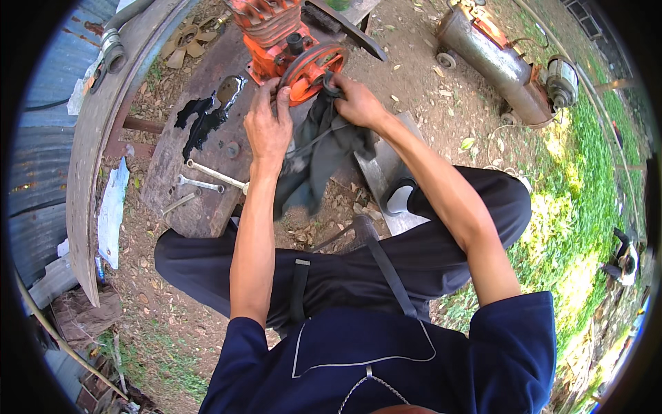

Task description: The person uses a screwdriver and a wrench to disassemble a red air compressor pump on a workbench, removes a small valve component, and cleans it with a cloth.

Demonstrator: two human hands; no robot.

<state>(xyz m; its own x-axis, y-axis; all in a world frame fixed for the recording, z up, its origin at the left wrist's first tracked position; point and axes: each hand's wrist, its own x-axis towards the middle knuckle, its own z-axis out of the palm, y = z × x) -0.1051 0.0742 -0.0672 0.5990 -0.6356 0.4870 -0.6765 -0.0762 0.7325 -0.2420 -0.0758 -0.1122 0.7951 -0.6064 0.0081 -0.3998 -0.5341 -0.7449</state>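
An orange-red compressor pump (270, 33) with a spoked pulley (303, 91) stands on a worn plank (162, 169). My left hand (267, 127) has its curled fingers at the pulley's lower-left rim. My right hand (357, 102) is closed on a small dark ring-like piece (331, 85) at the pulley's right side, hard to make out against a crumpled black cloth (310, 159) hanging below. Left of the hands are a black oily puddle (195, 121), a long wrench (217, 176) and a shorter wrench (200, 185).
Corrugated metal (38, 172) and a curved board (81, 207) stand at left. A rusty tank compressor (493, 72) lies upper right. A metal plate (407, 219) is under my right foot. A dark-and-white shape (624, 259), too small to make out, is on the grass at far right.
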